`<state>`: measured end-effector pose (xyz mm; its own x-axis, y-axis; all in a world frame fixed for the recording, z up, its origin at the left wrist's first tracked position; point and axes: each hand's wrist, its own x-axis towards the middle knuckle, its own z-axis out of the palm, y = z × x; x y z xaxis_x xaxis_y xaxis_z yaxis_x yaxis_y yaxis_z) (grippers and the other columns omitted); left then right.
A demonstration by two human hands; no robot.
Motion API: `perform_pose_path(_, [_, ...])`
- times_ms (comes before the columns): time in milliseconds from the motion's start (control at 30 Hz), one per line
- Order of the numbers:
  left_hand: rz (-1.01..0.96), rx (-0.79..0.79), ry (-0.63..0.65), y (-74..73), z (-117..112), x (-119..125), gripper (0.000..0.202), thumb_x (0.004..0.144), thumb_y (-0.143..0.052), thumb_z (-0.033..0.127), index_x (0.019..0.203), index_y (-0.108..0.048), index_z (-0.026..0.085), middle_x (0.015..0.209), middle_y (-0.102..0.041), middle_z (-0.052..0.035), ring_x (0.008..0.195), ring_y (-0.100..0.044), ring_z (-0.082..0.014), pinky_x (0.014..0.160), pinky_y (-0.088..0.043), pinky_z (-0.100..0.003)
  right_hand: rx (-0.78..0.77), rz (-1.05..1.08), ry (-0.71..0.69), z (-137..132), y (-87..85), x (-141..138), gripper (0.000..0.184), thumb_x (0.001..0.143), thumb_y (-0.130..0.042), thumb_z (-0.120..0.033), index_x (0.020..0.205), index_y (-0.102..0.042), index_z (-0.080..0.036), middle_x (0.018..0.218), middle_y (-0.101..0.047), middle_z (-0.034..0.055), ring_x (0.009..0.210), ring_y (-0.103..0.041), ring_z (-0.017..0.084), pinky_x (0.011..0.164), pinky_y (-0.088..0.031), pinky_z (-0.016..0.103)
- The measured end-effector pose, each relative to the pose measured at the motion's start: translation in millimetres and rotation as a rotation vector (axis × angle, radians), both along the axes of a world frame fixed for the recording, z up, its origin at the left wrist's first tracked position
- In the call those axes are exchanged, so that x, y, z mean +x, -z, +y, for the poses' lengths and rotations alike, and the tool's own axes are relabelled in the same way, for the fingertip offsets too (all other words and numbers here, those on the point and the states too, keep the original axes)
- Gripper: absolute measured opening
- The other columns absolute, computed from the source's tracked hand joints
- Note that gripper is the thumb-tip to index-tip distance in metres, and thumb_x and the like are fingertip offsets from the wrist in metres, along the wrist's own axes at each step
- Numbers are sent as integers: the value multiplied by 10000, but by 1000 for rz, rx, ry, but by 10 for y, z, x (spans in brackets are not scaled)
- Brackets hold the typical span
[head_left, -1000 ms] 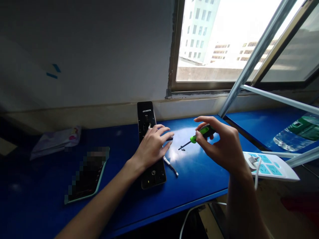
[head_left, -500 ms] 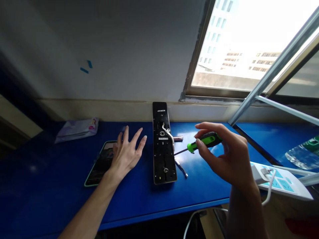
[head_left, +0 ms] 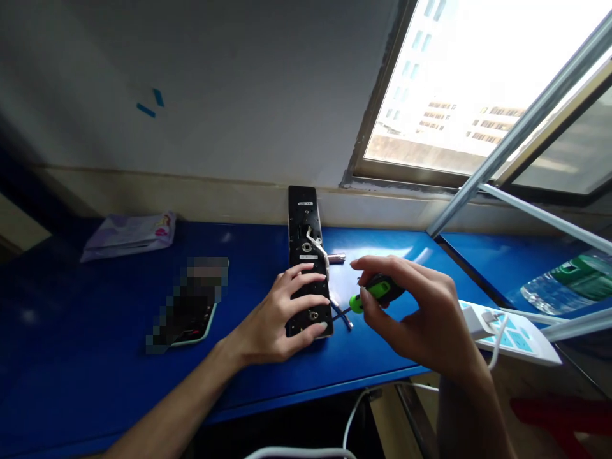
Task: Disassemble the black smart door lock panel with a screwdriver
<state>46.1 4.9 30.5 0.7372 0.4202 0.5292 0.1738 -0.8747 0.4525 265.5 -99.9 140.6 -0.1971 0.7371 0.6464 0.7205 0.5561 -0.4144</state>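
A long black panel (head_left: 300, 220), which looks like the back of a door-lock unit, lies on the blue table with a white cable (head_left: 321, 247) along its right side. My left hand (head_left: 291, 309) rests across its near half with fingers spread, covering part of it. In my right hand (head_left: 415, 309) is a green and black screwdriver (head_left: 377, 292), gripped by the handle between thumb and fingers. Its shaft points left and down toward the panel's lower right edge, near the left thumb. Whether the tip touches the panel I cannot tell.
Left of the panel lies a phone (head_left: 196, 306), partly blurred out. Behind it is a purple packet (head_left: 129, 234). A brownish cylinder (head_left: 336, 258) pokes out at the panel's right. Farther right are a power strip (head_left: 526, 347), a plastic bottle (head_left: 568, 280) and a metal frame (head_left: 497, 140).
My left hand has moved right, from beside the phone onto the panel's near half. The screwdriver in my right hand has come slightly nearer and lower along the panel. The view has shifted.
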Motion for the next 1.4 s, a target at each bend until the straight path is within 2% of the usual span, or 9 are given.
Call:
perform_pose_path(200, [55,-2,26,0,-74,74,353,865,-778,277,1215,-745,243,1455,-664,-127,1513,-435,-397,1224,-414,-629,44,-33,18,20,39,-32,281,898,-644,-73,1142,-701,-198,926,-761,11,676,-675,102,631,-556,224])
perform_pose_path(367, [57,-12,18,-3,-83,84,341,847,-781,251,1187,-758,257,1421,-686,-112,1504,-449,-393,1226,-409,-613,82,-161,201,-7,-5,-53,60,975,-669,-196,962,-728,-199,810,-775,16,573,-657,106,548,-498,234])
perform_pose_path(567, [55,-31,18,37,-75,99,356,849,-771,237,1204,-749,258,1397,-708,-88,1504,-446,-372,1237,-390,-588,75,-290,210,-123,-56,-86,310,1026,-679,-349,769,-699,-178,670,-706,18,522,-596,118,535,-409,280])
perform_pose_path(700, [55,-21,15,69,-60,112,320,868,-775,276,1185,-750,246,1405,-705,-86,1497,-448,-361,1236,-380,-570,-31,-345,44,-193,-124,-84,171,1063,-583,-216,1031,-747,-175,773,-719,29,612,-599,145,588,-429,291])
perform_pose_path(800, [55,-7,8,83,-54,117,315,870,-789,299,1178,-750,241,1402,-706,-93,1485,-460,-356,1225,-388,-560,-101,-333,-57,-197,-136,-52,308,1026,-538,-110,1270,-709,-188,855,-742,33,674,-624,161,628,-462,294])
perform_pose_path(1000, [75,5,12,102,-33,122,374,838,-855,332,1187,-753,247,1398,-713,-83,1466,-480,-358,1214,-391,-552,-93,-256,67,-173,-79,-39,264,1060,-593,-218,1271,-743,-170,939,-808,47,692,-721,148,596,-469,278])
perform_pose_path(1167, [78,31,19,110,-7,117,377,825,-871,373,1161,-768,237,1372,-722,-99,1418,-523,-374,1193,-410,-560,-179,-287,-76,-173,-98,-25,453,1047,-546,-143,1477,-615,-269,910,-710,1,706,-648,138,635,-459,280])
perform_pose_path(1300, [61,27,15,119,5,109,378,819,-873,371,1161,-771,247,1361,-727,-98,1390,-548,-367,1187,-419,-553,-270,-193,-141,-165,-142,-52,581,948,-558,-54,1483,-604,-279,1148,-709,45,941,-691,167,820,-533,294])
perform_pose_path(1400, [67,11,26,119,15,103,383,813,-885,370,1158,-766,255,1356,-737,-77,1400,-545,-353,1198,-408,-548,-209,-118,-53,-128,-122,-72,365,969,-624,-132,1307,-717,-234,1152,-756,50,939,-732,169,784,-538,273])
